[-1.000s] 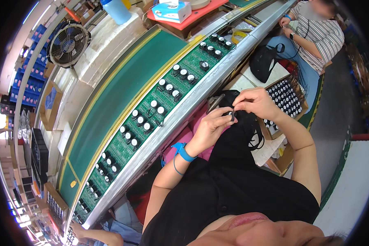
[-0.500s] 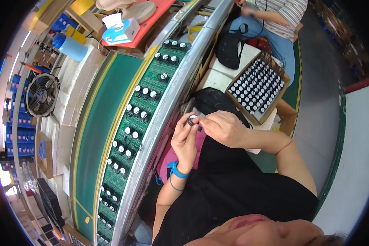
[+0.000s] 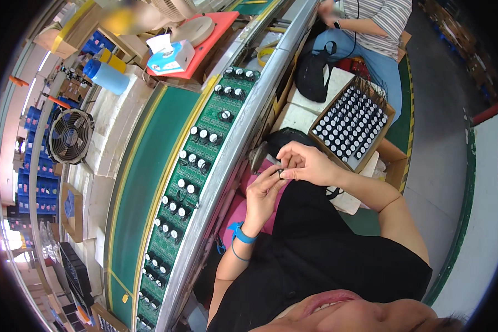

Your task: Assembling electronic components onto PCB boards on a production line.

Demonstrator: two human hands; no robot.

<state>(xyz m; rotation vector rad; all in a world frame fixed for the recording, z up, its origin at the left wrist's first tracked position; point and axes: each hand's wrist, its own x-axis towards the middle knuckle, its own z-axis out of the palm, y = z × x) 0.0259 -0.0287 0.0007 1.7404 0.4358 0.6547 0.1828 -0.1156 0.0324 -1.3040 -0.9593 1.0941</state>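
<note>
My left hand (image 3: 263, 195), with a blue strap (image 3: 241, 233) at its wrist, is raised in front of my body with its fingers pinched together. Thumb and fingers of my right hand (image 3: 309, 164) meet its fingertips from the right. Between them is a small dark part (image 3: 280, 173), mostly covered by the fingers. To the left, a row of green circuit boards (image 3: 209, 117) carries several black cylinders with white tops, like capacitors, with black wire around them. A cardboard box (image 3: 365, 166) at the right holds many similar white-topped cylinders (image 3: 348, 124) in rows.
A metal rail (image 3: 227, 146) runs between me and the boards, with a green conveyor belt (image 3: 144, 160) beyond. A tissue box (image 3: 171, 58) lies on a red board (image 3: 218, 36). Black fan (image 3: 70, 136) at far left. A person in a striped shirt (image 3: 371, 22) sits at far right.
The hands have shifted slightly lower, and the part's round pale top, visible between the fingertips before, is now hidden. My right hand's fingers have curled differently. The whole view has shifted slightly.
</note>
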